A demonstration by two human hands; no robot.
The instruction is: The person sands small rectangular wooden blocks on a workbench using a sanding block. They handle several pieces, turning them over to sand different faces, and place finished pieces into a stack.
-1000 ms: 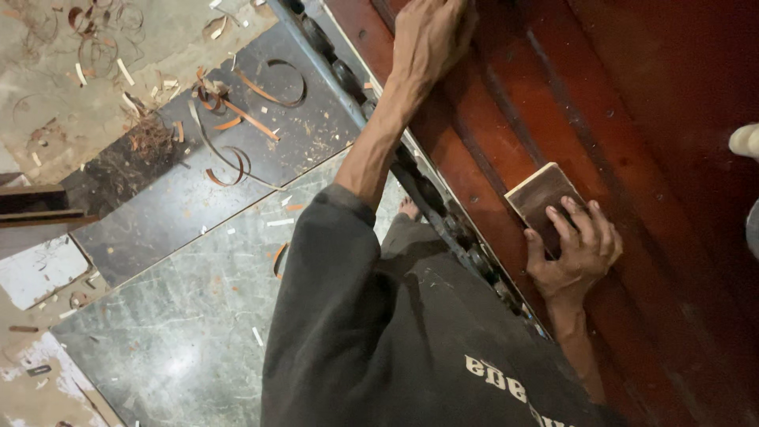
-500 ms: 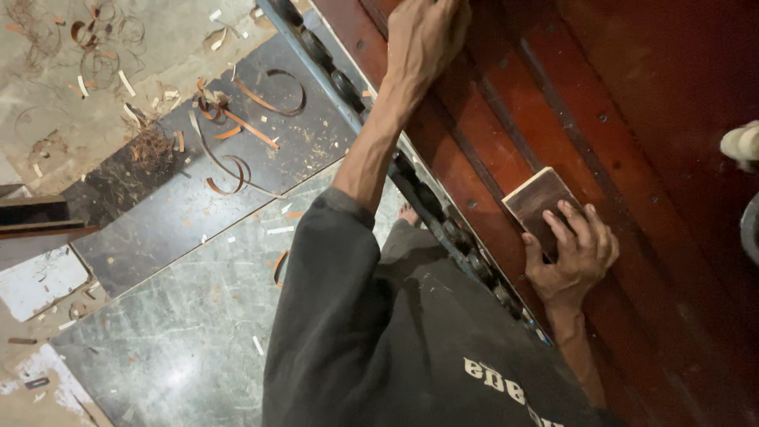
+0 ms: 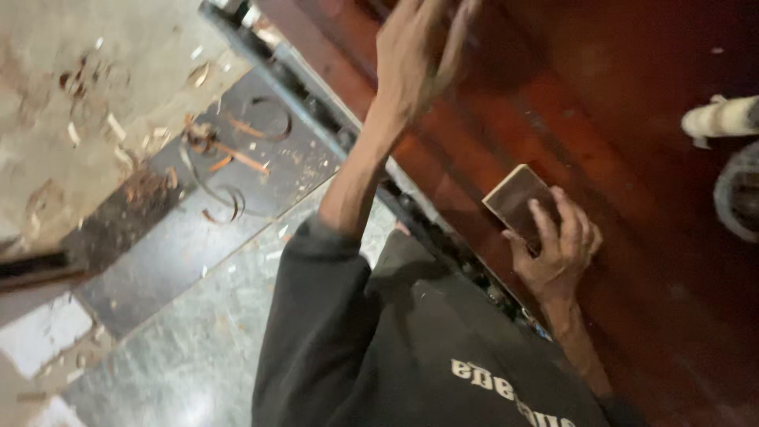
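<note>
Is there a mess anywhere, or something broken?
Yes, a mess: curly wood shavings and small chips lie scattered across the dark stone floor tiles. Nothing looks broken. The right hand presses a small brown rectangular block against the reddish-brown wooden panel; the left hand rests higher on it.

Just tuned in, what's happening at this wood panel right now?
A person in a dark sweatshirt leans over a large reddish-brown wooden panel. The right hand presses a small sanding block flat against the panel's surface. The left hand, arm stretched out, rests on the panel farther along, near its edge. Beside the panel runs a dark metal rail. The tiled floor is strewn with curled wood shavings.
</note>
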